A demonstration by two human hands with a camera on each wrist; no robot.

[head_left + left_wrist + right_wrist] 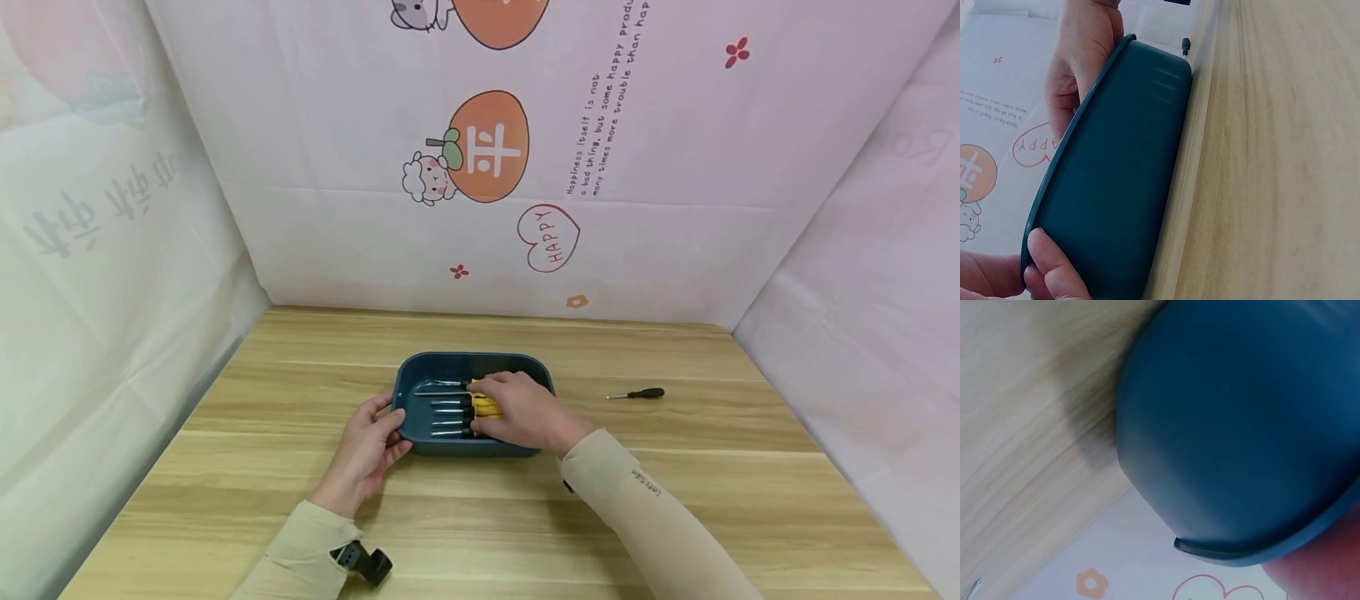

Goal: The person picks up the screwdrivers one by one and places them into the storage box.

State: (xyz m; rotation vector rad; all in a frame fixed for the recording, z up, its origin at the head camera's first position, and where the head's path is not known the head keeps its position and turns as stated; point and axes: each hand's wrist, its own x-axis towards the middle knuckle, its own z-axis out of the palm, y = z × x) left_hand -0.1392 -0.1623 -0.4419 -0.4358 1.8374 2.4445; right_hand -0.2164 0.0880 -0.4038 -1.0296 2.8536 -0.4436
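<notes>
A dark blue plastic bin [472,447] sits on the wooden table in the head view. Inside it, several screwdrivers [450,412] with yellow and black handles lie side by side, their metal shafts pointing left. My left hand [367,450] grips the bin's left end, thumb over the rim and fingers outside. Reaching into the bin from the right, my right hand [521,412] holds the yellow handles between thumb and fingers and covers part of them. Both wrist views mostly show the bin's outer wall, which hides the screwdrivers.
A lone screwdriver with a black handle [647,393] lies on the table [675,483] to the right of the bin. White printed cloth [337,208] hangs behind the table and along both sides.
</notes>
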